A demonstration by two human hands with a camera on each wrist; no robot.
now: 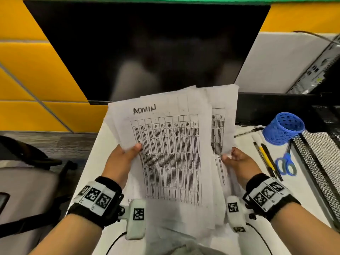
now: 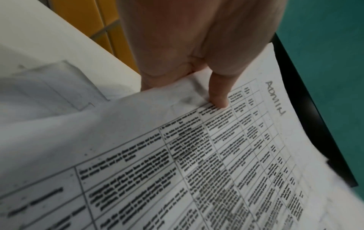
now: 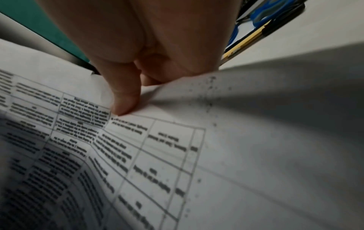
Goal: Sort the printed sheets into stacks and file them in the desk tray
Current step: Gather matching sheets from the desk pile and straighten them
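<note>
A fanned bundle of printed sheets (image 1: 171, 153) is held up above the white desk in front of the dark monitor. The top sheet (image 2: 226, 147) carries a dense table and the handwritten word ADMIN. My left hand (image 1: 123, 159) pinches the bundle's left edge, thumb on the front and fingers behind. My right hand (image 1: 237, 161) pinches the right edge of the sheets (image 3: 157, 147) lying behind, thumb on top. The black mesh desk tray (image 1: 320, 157) stands at the right edge of the desk.
A blue mesh pen cup (image 1: 283, 130) lies tipped beside the tray. Blue scissors (image 1: 286, 164) and a few pens (image 1: 266, 159) lie between my right hand and the tray. More paper lies on the desk (image 1: 303, 196) under the bundle. An office chair (image 1: 27, 159) is at left.
</note>
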